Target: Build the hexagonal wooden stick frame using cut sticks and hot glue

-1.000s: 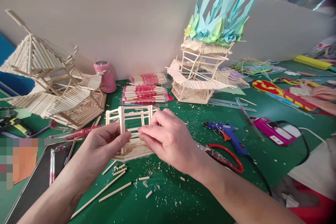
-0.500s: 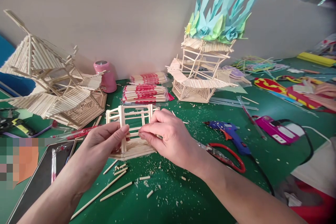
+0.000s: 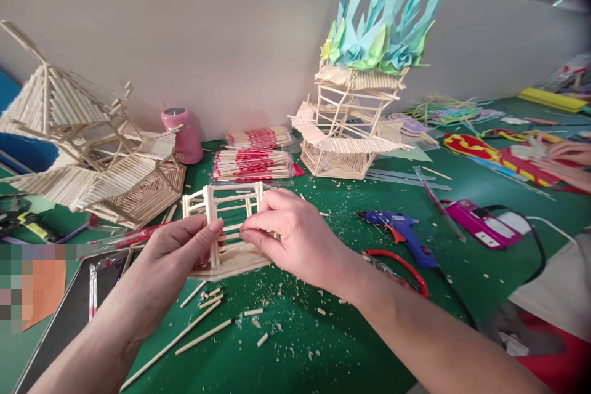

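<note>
A small open frame of wooden sticks stands on a stick base on the green table. My left hand grips the frame's front left post between thumb and fingers. My right hand is closed in a pinch on a short stick at the frame's front rail, fingertips almost meeting my left thumb. Loose cut sticks and sawdust lie just in front of the frame.
Two large stick models stand at the back: one at left, one topped with teal paper spikes. Packs of chopsticks, a pink cylinder, a blue glue gun, red-handled cutters, a phone. Another person's hand is far right.
Both hands and the frame have stayed almost in place; the view has shifted slightly, and my right fingers have edged a little along the front rail.
</note>
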A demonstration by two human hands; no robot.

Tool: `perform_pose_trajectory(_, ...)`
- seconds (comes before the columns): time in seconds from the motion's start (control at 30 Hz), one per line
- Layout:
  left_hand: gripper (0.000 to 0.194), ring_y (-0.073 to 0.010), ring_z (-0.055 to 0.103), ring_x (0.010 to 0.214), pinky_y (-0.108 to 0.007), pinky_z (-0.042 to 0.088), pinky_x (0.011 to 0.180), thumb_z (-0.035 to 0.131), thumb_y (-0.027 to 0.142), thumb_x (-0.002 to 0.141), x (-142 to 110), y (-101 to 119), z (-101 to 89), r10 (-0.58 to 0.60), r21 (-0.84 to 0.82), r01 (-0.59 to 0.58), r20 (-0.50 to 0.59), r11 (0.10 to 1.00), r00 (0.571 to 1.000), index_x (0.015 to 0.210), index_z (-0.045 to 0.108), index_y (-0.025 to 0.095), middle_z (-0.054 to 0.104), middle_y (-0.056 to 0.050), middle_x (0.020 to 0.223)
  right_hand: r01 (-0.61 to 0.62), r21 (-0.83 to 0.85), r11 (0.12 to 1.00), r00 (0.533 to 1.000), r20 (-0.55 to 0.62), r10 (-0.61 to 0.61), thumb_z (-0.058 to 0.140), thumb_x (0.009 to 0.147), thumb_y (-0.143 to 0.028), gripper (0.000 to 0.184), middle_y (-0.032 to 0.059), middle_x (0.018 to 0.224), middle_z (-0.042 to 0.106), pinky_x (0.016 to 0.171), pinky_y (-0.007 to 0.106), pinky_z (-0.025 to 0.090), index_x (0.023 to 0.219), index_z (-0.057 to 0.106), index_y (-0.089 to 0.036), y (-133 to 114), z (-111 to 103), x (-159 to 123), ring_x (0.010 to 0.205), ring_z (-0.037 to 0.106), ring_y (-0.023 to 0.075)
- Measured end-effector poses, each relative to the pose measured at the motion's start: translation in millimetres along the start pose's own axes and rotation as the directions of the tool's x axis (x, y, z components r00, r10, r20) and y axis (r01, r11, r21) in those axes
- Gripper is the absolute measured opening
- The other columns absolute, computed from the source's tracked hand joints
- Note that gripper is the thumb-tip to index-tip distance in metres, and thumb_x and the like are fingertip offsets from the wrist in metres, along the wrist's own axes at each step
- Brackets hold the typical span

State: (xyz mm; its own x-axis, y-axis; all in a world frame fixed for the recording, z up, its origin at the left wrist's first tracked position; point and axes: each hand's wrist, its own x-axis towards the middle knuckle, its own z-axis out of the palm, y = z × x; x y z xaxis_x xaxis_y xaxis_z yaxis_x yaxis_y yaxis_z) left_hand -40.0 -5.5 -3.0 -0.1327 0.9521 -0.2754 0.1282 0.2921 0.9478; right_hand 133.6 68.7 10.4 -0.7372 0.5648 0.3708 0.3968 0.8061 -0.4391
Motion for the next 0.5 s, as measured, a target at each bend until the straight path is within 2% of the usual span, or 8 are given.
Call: perform_pose_trajectory(0.5, 0.040, -0.0080, 0.026, 0.051, -0.019, 0.024, 0.044, 0.055, 0.056, 0.076, 0.4, -0.5, 0.2, -0.007, 0.027, 0.008, -0.037, 1.000, 0.999, 0.067, 0.057, 0.017, 0.037, 0.006, 0.055, -0.005, 0.029, 1.000, 1.000, -0.004, 0.006, 0.059, 0.084, -0.021, 0.018, 0.0008, 0.066, 0.047, 0.061, 0.024, 0.036, 0.074, 0.073, -0.016, 0.6, -0.7, 0.4, 0.070, 0.044, 0.0135)
